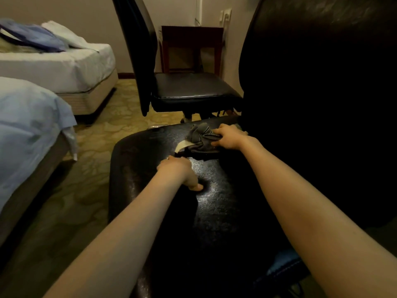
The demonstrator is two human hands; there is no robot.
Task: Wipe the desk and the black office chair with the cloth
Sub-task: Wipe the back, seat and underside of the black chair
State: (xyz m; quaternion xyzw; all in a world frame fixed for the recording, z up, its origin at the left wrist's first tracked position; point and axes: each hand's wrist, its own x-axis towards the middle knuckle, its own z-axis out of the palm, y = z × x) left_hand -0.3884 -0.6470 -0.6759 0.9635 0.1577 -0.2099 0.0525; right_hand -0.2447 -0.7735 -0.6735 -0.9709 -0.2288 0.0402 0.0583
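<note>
Two hands are placed on the black office chair [214,201] seat. The cloth [200,136] is clutched, bunched, by the right hand [229,136] at the far end. Finger state of the nearer left hand [178,171] cannot be told.

The left arm [120,233] and right arm [300,201] are bare, long and slim. The left grip [178,171] and right grip [229,136] are bare too.

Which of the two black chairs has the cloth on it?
The near black chair: the right hand grips the grey cloth on its seat. The far black chair has a bare seat.
</note>
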